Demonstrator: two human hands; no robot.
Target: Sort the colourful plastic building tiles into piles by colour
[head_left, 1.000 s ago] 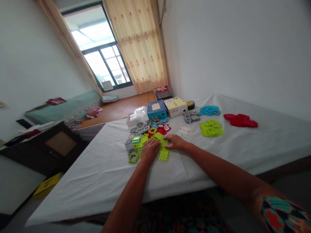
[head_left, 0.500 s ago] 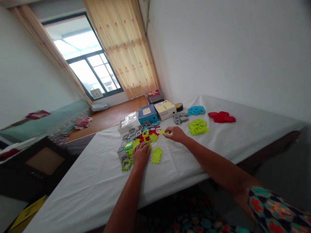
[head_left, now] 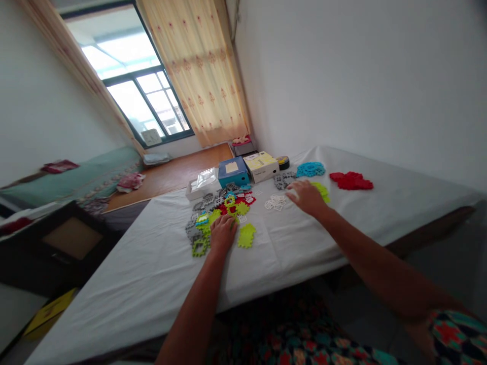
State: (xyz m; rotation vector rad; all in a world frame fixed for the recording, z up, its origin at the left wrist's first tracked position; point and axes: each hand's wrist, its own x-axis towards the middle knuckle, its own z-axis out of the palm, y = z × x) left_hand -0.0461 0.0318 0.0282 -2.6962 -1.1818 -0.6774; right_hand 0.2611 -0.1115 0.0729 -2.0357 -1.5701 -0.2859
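Observation:
My left hand (head_left: pixel 223 232) rests on the mixed pile, its fingers curled down around a lime green interlocking piece that shows in part by the thumb. Around it lie more green toothed pieces (head_left: pixel 199 248), grey pieces (head_left: pixel 193 229) and red pieces (head_left: pixel 246 198). One green toothed plate (head_left: pixel 246 235) lies flat just right of that hand. Farther right, my right hand (head_left: pixel 307 197) hovers with fingers apart and nothing visible in them. It partly covers a green stack (head_left: pixel 322 191). White openwork pieces (head_left: pixel 275 203) lie left of its fingertips.
Behind the pieces stand a white box (head_left: pixel 196 191), a blue box (head_left: pixel 233 172), a yellow-and-white box (head_left: pixel 262 166) and a roll of tape (head_left: pixel 282 162). Sorted grey (head_left: pixel 284 180), blue (head_left: pixel 311 169) and red (head_left: pixel 350 181) piles line the right side of the white tablecloth (head_left: pixel 144 284).
My right hand has moved right from the mixed pile to the green stack, and the green piece it held no longer shows in it. My left hand stays on the pile.

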